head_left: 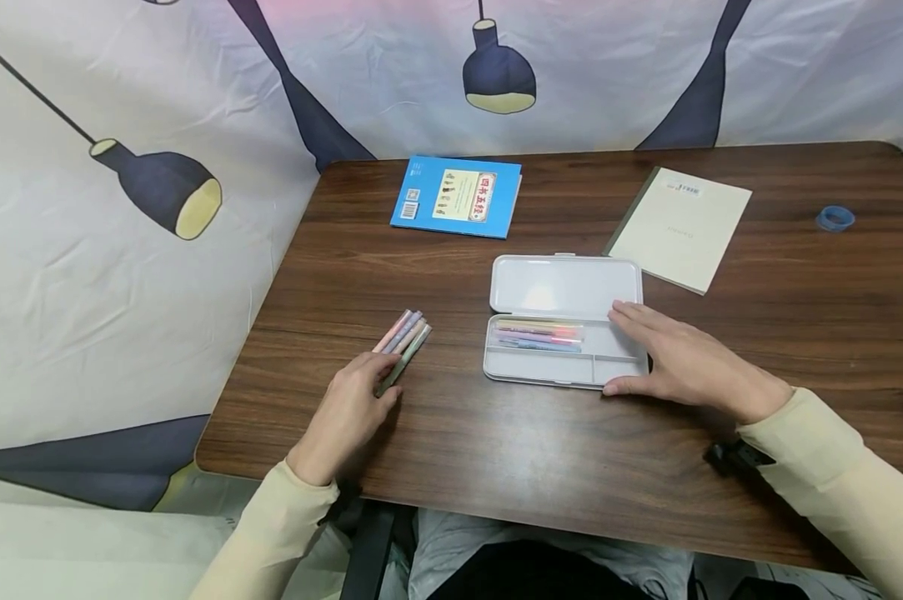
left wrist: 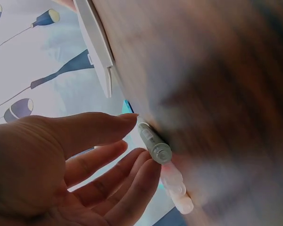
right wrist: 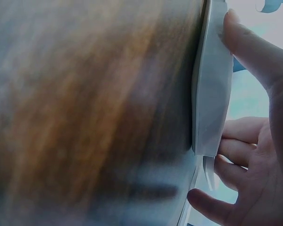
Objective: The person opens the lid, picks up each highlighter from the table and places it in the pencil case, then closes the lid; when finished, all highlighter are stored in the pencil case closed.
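Note:
Near the table's left side, my left hand [head_left: 353, 408] pinches a green pen [head_left: 406, 360] between thumb and fingers. Several pastel pens [head_left: 398, 330] lie side by side just beyond it. In the left wrist view the green pen [left wrist: 155, 145] points its end at the camera, beside the thumb and fingertips. An opened white pencil case [head_left: 541, 367] lies mid-table, lid folded back, with several coloured pens [head_left: 539, 336] in its long upper compartment. My right hand [head_left: 676, 358] holds the case's right end, thumb at the front corner and fingers by the hinge side.
A blue book [head_left: 428, 187] lies at the back left. Behind the case, a cream notebook [head_left: 684, 229] rests at an angle, its lower left corner close to the lid. A blue tape roll [head_left: 835, 218] is at the far right. The table's front edge runs before the person's lap.

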`<state>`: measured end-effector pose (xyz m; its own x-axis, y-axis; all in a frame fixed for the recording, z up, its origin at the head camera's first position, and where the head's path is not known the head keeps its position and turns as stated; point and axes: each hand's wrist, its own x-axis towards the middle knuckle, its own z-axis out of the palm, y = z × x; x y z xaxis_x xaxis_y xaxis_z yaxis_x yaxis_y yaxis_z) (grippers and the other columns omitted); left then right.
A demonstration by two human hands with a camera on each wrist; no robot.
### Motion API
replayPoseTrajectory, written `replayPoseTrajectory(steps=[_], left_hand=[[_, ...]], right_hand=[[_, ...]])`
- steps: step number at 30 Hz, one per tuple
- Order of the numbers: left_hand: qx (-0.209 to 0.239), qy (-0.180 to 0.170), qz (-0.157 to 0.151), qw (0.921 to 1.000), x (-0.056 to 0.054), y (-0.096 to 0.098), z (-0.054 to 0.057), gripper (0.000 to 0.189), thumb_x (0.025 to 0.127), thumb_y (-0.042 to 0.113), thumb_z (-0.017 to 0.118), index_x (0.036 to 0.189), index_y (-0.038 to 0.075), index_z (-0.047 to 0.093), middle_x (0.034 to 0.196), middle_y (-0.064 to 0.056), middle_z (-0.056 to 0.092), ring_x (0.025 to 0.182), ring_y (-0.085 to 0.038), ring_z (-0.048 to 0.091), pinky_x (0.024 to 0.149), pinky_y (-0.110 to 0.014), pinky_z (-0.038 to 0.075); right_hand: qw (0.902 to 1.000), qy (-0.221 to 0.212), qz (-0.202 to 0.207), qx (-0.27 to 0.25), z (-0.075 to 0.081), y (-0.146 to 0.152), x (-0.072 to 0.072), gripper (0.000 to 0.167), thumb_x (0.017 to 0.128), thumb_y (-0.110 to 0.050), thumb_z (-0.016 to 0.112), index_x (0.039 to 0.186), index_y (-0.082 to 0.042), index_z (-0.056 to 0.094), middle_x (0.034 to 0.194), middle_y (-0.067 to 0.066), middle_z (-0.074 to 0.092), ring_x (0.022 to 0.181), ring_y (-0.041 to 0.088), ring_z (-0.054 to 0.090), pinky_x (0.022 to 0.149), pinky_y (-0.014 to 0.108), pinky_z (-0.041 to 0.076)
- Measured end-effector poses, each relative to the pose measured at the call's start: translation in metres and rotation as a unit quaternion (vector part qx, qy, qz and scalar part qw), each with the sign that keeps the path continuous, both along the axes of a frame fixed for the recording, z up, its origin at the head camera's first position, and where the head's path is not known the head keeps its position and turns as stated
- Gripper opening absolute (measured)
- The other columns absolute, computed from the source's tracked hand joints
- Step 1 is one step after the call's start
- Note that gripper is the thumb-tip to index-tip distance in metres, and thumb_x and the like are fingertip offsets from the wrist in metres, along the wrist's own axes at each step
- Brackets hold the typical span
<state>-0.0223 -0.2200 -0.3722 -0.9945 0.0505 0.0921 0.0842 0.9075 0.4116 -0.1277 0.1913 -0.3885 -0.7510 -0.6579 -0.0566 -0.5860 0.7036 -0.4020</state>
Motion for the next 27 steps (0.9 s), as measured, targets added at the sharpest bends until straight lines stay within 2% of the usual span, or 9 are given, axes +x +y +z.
replayPoseTrajectory(steps=[12,21,27], left_hand=[[-0.025,-0.009,-0.009,0.9996,-0.0046,-0.003,-0.0033,0.039,0.081,-0.001,0.078,0.119,-0.001,0.069,0.111,-0.016,0.07,0.103,-0.03,0.068,0.087,-0.046,0.054],[-0.05,-0.014,-0.009,0.9986,-0.0058,-0.0024,-0.0021,0.032,0.081,-0.002,0.076,0.113,-0.002,0.072,0.104,-0.015,0.071,0.095,-0.029,0.069,0.082,-0.046,0.055],[-0.053,-0.016,-0.01,0.9984,-0.0069,-0.002,-0.0017,0.033,0.082,-0.002,0.075,0.114,-0.002,0.072,0.107,-0.017,0.071,0.1,-0.031,0.069,0.083,-0.047,0.055]], right_hand=[[1.0,-0.008,-0.004,0.004,0.0012,-0.0009,0.0011,0.107,0.081,-0.07,0.066,0.153,0.001,0.034,0.16,0.021,0.03,0.146,0.039,0.031,0.11,0.058,0.034],[1.0,-0.005,-0.004,0.005,0.0014,-0.0012,0.0012,0.107,0.081,-0.071,0.066,0.153,0.0,0.034,0.159,0.021,0.03,0.145,0.039,0.031,0.109,0.058,0.036],[1.0,-0.003,-0.003,0.0,0.0014,-0.0007,0.0014,0.106,0.081,-0.07,0.067,0.153,0.001,0.035,0.159,0.021,0.031,0.145,0.039,0.031,0.109,0.058,0.035]])
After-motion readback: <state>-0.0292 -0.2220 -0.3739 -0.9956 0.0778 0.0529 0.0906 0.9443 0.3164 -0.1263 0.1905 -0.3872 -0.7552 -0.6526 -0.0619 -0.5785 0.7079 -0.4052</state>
